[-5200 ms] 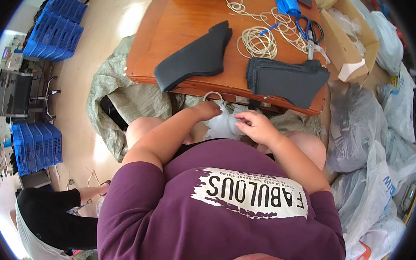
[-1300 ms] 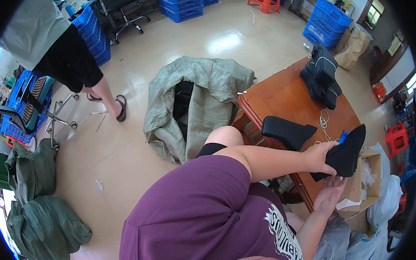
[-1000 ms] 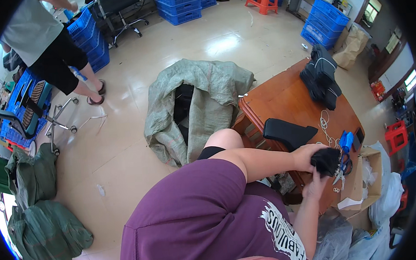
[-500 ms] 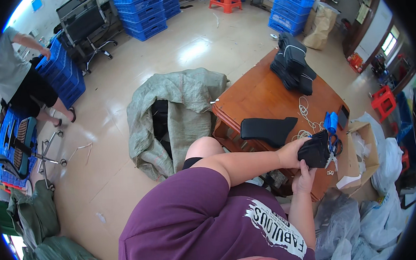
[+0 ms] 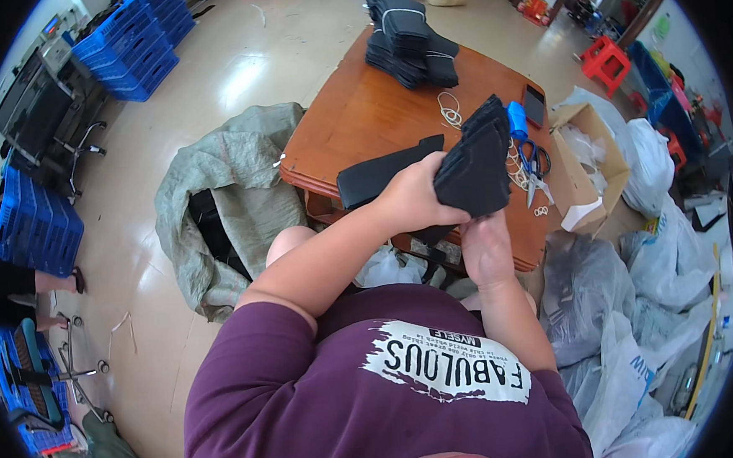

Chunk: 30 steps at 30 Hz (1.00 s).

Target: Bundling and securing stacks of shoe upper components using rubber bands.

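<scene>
I hold a thick stack of black fabric-like pieces [image 5: 473,168] over the near part of a brown wooden table [image 5: 335,122]. My left hand [image 5: 415,194] is closed round its left side. At its lower end my right hand [image 5: 487,245] grips it from below, with some of the fingers hidden. The layered edges of the stack point up and away from me. Behind my left hand, a flat black piece [image 5: 380,174] lies on the table. Beyond the stack is a loop of pale cord [image 5: 450,111]; to its right are scissors [image 5: 535,161] and a blue rolled item [image 5: 517,121].
Tied black bundles [image 5: 409,37] sit at the table's far end, and a phone [image 5: 534,106] near its right edge. An open cardboard box [image 5: 584,144] and plastic bags [image 5: 588,291] stand at right. Left of the table is a woven sack [image 5: 252,144] with black contents.
My view has swung to the right. Both hands have raised and tilted the stack, so that its layered edges now face upward. The tied bundles remain on the table.
</scene>
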Each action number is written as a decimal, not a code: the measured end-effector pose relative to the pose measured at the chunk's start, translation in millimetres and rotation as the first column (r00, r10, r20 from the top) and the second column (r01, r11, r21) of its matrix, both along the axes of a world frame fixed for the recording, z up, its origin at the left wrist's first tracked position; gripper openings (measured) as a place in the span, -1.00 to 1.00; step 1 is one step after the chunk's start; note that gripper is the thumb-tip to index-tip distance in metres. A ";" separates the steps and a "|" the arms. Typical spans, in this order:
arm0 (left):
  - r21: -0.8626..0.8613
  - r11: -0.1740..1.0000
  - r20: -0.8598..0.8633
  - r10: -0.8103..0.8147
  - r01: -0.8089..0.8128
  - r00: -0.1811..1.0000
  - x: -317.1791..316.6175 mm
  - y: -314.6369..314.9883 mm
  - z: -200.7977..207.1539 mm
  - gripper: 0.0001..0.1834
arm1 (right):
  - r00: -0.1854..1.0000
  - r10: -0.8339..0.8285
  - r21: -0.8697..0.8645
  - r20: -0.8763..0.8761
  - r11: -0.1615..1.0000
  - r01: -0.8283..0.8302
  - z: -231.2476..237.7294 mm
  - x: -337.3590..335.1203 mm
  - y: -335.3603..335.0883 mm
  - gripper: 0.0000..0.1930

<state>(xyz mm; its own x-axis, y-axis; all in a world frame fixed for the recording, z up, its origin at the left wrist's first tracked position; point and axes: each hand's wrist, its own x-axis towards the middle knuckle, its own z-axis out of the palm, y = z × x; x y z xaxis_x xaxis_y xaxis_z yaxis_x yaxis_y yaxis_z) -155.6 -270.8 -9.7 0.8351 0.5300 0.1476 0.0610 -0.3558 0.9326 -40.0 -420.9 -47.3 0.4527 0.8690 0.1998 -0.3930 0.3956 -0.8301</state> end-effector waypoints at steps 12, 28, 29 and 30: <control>-0.236 0.908 -0.248 -0.401 0.346 0.882 -50.1 21.1 -50.6 -0.14 | 0.993 0.017 -0.480 -0.117 0.874 -0.072 -21.1 11.0 2.0 -0.43; -0.363 0.822 -0.172 0.404 -0.439 0.898 -83.9 86.4 -62.5 -0.40 | 0.926 0.106 -0.762 0.363 0.606 0.230 -4.0 29.0 119.7 -0.27; -0.385 0.800 -0.201 0.415 -0.461 0.887 -84.2 86.1 -63.8 -0.39 | 0.914 0.114 -0.769 0.389 0.587 0.254 -2.2 27.8 120.1 -0.24; -0.406 0.776 -0.230 0.424 -0.483 0.876 -84.4 85.8 -64.8 -0.38 | 0.902 0.123 -0.774 0.415 0.569 0.278 -2.0 27.1 120.5 -0.21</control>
<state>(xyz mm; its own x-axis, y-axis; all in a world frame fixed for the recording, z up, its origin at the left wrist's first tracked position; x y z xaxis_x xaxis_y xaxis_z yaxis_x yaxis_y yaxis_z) -240.1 -185.0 -74.5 0.4764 0.8347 -0.2763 0.2309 0.1844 0.9553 -13.0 -300.4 -49.3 0.5837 0.7126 -0.3892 0.0307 -0.4984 -0.8664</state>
